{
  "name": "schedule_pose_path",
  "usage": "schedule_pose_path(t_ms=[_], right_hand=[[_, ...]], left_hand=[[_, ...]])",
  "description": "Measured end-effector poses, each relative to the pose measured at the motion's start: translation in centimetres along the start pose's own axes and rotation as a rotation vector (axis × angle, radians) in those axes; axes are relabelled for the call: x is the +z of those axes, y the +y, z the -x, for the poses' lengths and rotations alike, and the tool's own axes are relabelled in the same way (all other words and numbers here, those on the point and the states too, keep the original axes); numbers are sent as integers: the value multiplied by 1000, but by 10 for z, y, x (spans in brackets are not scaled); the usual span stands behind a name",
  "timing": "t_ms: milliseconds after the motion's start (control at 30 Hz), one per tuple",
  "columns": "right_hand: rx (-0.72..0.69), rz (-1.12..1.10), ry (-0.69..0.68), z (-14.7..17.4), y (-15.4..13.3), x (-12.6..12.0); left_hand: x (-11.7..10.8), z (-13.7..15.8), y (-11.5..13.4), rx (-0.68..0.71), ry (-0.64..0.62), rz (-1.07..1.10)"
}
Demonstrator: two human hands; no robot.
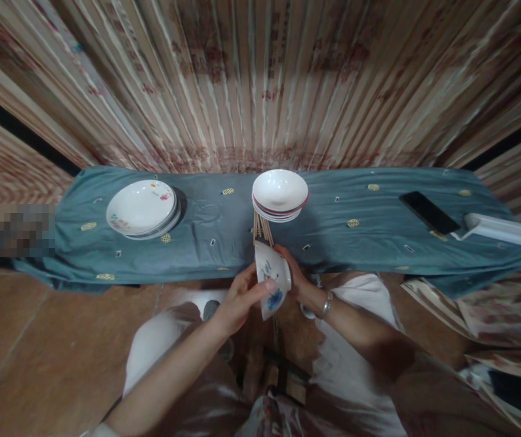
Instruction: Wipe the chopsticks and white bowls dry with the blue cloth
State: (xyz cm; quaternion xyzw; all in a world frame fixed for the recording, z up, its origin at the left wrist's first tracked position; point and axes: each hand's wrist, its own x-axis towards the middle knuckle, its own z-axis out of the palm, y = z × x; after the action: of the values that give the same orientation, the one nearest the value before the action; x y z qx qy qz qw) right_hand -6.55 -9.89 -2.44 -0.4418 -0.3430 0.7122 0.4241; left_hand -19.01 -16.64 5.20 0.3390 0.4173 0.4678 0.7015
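Note:
A white bowl point(279, 267) with a blue flower on its outside is tilted on its side over my lap, at the table's front edge. My left hand point(242, 296) grips its left side, thumb pressed on the outer wall. Behind it, my right hand point(293, 272) holds the other side near the foot; some of its fingers are hidden by the bowl. Just beyond the bowl, several wooden chopsticks point(264, 227) lie on the table. Their far ends meet a stack of white bowls point(281, 191), some with a red rim.
A stack of flower-patterned plates point(142, 207) stands on the left of the narrow table with a dark green cloth point(215, 209). To the right lie a black phone point(429, 212) and a white object point(503, 229) I cannot make out. A pleated curtain point(260, 85) hangs behind.

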Motion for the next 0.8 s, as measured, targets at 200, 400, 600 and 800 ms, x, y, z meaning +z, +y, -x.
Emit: schedule_pose_path(t_ms=[200,400,600,800], right_hand=[[-55,30,-17,3,-7,3],[-298,365,-107,14,-25,-4],[-613,706,-250,31,-42,-8],[-949,1013,-417,47,-46,-1]], left_hand=[[-5,-2,9,-99,61,68],[-15,8,7,-114,-16,-11],[-23,12,3,-83,-80,-73],[-24,9,2,-51,-102,-93]])
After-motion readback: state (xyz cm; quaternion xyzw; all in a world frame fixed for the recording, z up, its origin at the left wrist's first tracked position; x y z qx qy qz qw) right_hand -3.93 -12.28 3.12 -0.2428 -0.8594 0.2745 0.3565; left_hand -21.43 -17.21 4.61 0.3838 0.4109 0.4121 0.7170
